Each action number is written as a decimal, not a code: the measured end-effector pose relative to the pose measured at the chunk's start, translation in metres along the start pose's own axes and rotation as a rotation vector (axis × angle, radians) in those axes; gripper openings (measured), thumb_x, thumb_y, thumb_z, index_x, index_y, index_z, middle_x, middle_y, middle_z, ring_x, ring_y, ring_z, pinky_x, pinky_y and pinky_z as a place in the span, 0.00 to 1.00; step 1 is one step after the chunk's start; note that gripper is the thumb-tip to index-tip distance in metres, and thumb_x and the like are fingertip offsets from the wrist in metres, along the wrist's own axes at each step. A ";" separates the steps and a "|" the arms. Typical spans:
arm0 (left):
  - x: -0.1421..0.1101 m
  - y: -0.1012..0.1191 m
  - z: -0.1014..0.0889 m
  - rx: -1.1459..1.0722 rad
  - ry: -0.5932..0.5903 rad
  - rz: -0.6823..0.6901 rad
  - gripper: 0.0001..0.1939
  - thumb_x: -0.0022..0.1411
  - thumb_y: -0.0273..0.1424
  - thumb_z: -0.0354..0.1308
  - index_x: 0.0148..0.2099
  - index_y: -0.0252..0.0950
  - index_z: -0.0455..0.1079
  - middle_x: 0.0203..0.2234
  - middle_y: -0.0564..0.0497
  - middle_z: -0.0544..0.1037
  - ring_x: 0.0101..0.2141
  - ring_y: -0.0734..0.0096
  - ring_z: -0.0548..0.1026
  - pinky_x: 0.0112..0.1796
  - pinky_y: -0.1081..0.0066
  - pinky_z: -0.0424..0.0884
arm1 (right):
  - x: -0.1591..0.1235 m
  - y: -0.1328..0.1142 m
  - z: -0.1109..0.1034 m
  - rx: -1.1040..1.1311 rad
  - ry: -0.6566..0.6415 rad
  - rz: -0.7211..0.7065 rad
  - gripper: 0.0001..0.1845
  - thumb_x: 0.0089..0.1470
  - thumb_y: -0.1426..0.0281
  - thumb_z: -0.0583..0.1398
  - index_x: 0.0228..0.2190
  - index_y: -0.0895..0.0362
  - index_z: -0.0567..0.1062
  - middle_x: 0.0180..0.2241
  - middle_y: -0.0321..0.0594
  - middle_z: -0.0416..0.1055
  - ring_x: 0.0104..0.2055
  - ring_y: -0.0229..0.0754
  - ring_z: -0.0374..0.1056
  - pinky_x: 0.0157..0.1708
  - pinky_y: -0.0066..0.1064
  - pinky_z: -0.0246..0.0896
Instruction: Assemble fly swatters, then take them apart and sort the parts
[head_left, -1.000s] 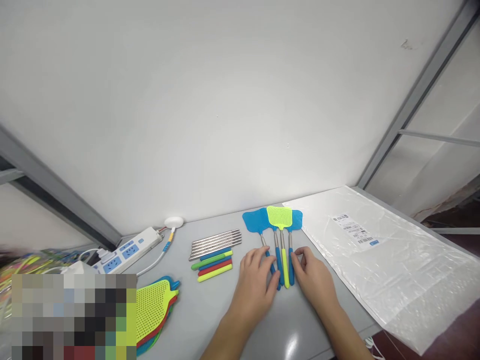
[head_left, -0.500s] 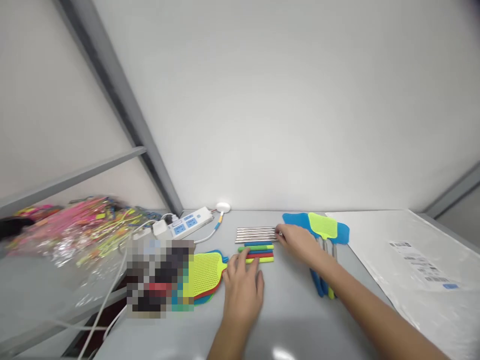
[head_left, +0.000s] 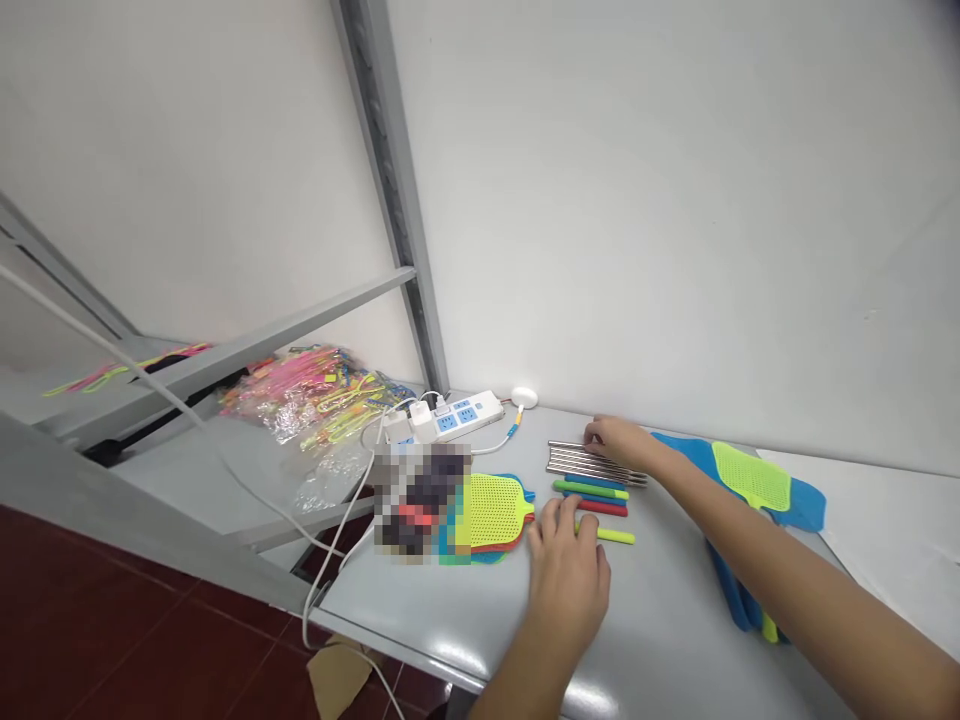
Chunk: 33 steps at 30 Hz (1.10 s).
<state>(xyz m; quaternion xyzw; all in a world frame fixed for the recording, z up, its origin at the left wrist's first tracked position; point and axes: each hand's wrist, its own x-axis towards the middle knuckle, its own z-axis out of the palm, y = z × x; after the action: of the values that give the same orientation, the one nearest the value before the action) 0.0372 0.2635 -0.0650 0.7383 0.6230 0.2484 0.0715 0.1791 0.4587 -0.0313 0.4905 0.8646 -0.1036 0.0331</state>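
Note:
My left hand (head_left: 568, 565), fingers bent, grips the left end of a yellow-green handle tube (head_left: 616, 535), which lies apart from the others. Just beyond it lie a red tube (head_left: 606, 508), blue ones (head_left: 592, 481) and a green tube (head_left: 589, 491). A row of thin metal rods (head_left: 566, 459) lies behind these. My right hand (head_left: 619, 442) reaches over the row, its fingers pinched at the far rod; the fingertips are partly hidden. Left of my left hand is a stack of fly swatter heads (head_left: 491, 510), yellow-green on top.
Fly swatters with blue and yellow-green heads (head_left: 752, 475) lie under my right forearm, beside a white plastic sheet (head_left: 892, 510). A power strip (head_left: 465, 415) with white cables stands at the back left. Bagged colourful items (head_left: 322, 385) lie on a shelf at left. One patch is pixelated.
The view has swung left, showing more shelf and floor. The yellow-green tube has come away from the red one towards me, with my left hand. My right hand has shifted left along the rods.

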 end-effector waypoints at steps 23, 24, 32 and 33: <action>-0.027 0.002 -0.015 -0.389 -0.038 0.098 0.15 0.72 0.39 0.40 0.36 0.39 0.61 0.21 0.57 0.67 0.23 0.72 0.66 0.26 0.74 0.57 | -0.236 -0.035 0.049 0.098 0.709 0.045 0.11 0.64 0.61 0.54 0.36 0.54 0.71 0.28 0.37 0.67 0.29 0.39 0.64 0.29 0.30 0.52; -0.030 0.001 -0.016 -0.380 -0.042 0.112 0.16 0.72 0.40 0.40 0.34 0.39 0.61 0.20 0.57 0.66 0.23 0.72 0.65 0.26 0.74 0.57 | -0.240 -0.037 0.053 0.056 0.733 0.033 0.11 0.64 0.62 0.54 0.36 0.54 0.72 0.28 0.37 0.67 0.29 0.39 0.64 0.29 0.30 0.51; -0.045 -0.003 -0.018 -0.267 -0.048 0.302 0.19 0.71 0.41 0.43 0.31 0.38 0.64 0.22 0.54 0.68 0.25 0.71 0.66 0.28 0.72 0.56 | -0.269 -0.057 0.046 -0.220 0.774 -0.045 0.16 0.65 0.62 0.53 0.31 0.56 0.74 0.25 0.36 0.66 0.27 0.38 0.61 0.28 0.31 0.45; -0.046 -0.002 -0.017 -0.251 -0.055 0.339 0.19 0.71 0.41 0.43 0.31 0.38 0.65 0.23 0.53 0.69 0.26 0.70 0.67 0.29 0.71 0.56 | -0.273 -0.059 0.046 -0.254 0.766 -0.055 0.16 0.65 0.62 0.53 0.30 0.56 0.74 0.24 0.36 0.66 0.27 0.38 0.61 0.28 0.32 0.45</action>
<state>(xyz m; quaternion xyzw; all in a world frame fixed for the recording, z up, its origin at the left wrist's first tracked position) 0.0231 0.2164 -0.0634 0.8244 0.4518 0.3124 0.1369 0.2677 0.1902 -0.0238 0.4625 0.8330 0.1937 -0.2339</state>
